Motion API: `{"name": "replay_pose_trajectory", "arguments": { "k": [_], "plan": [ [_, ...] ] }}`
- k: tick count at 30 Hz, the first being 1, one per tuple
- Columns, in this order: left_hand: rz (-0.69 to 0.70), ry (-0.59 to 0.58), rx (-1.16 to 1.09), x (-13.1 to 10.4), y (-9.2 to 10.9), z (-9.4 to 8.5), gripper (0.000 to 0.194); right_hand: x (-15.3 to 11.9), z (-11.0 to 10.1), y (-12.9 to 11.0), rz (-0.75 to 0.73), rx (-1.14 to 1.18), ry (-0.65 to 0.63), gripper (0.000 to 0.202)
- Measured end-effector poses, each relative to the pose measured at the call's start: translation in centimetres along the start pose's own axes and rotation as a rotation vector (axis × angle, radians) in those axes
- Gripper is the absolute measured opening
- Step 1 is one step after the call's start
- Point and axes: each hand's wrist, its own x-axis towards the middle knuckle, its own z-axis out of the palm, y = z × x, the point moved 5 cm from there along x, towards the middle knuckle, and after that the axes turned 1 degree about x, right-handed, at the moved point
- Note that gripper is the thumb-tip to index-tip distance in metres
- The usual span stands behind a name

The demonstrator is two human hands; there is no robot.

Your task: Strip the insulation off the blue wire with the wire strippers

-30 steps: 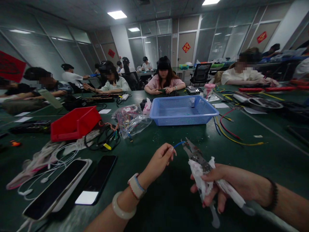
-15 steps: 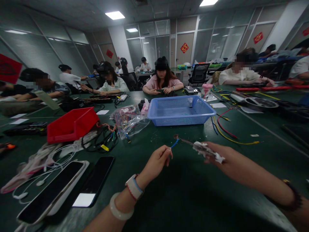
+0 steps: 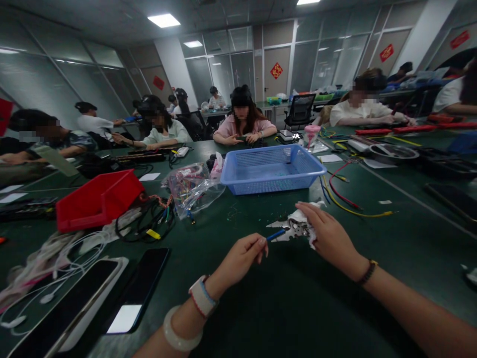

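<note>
My left hand [image 3: 244, 256] pinches a short blue wire [image 3: 275, 235] between thumb and fingers, its free end pointing right. Wrapped round a pair of metal wire strippers [image 3: 297, 227] is my right hand [image 3: 331, 241]; white tissue or cloth [image 3: 298, 216] covers the handles. The strippers' jaws are spread and point left. The blue wire's end lies at the jaws, but I cannot tell whether they touch it. Both hands are above the dark green tabletop [image 3: 268, 308].
Beyond my hands stands a blue plastic basket [image 3: 274, 184]. To the left are a clear bag of wires [image 3: 190, 186], a red bin [image 3: 100, 201] and two phones, one being a dark phone [image 3: 143, 288]. Yellow and red wires [image 3: 357, 211] lie right. Several people sit across the table.
My right hand has turned the wire strippers, so their flat side and spread jaws now show. The blue wire, bent upward before, now points straight at them. The view has shifted slightly right.
</note>
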Motion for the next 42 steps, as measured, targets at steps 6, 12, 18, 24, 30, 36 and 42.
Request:
{"name": "replay_pose_trajectory", "arguments": {
  "k": [6, 12, 18, 24, 30, 36, 42],
  "plan": [
    [-0.007, -0.045, -0.027, -0.1, 0.2, 0.4, 0.037, -0.1, 0.1, -0.7, -0.043, -0.021, 0.003, 0.08],
    [-0.016, -0.061, -0.027, -0.1, -0.1, 0.5, 0.036, -0.3, 0.3, -0.9, -0.049, -0.095, -0.001, 0.078],
    [-0.033, -0.06, -0.03, 0.0, -0.2, 0.5, 0.04, -0.4, 0.5, -0.6, -0.03, -0.117, 0.015, 0.078],
    [-0.028, -0.089, -0.027, 0.0, -0.3, 0.6, 0.038, -0.4, 0.3, -0.7, -0.058, -0.092, 0.004, 0.08],
    [-0.014, -0.097, 0.026, 0.0, -0.4, 0.5, 0.036, -0.5, 0.1, -0.6, -0.103, -0.122, -0.015, 0.071],
    [-0.017, -0.097, 0.058, -0.1, -0.5, 0.4, 0.037, -0.3, -0.8, -1.1, -0.15, -0.237, 0.009, 0.06],
    [-0.027, -0.093, 0.057, 0.0, -1.0, 0.4, 0.038, -0.3, -1.9, -1.9, -0.136, -0.343, 0.078, 0.039]
  ]
}}
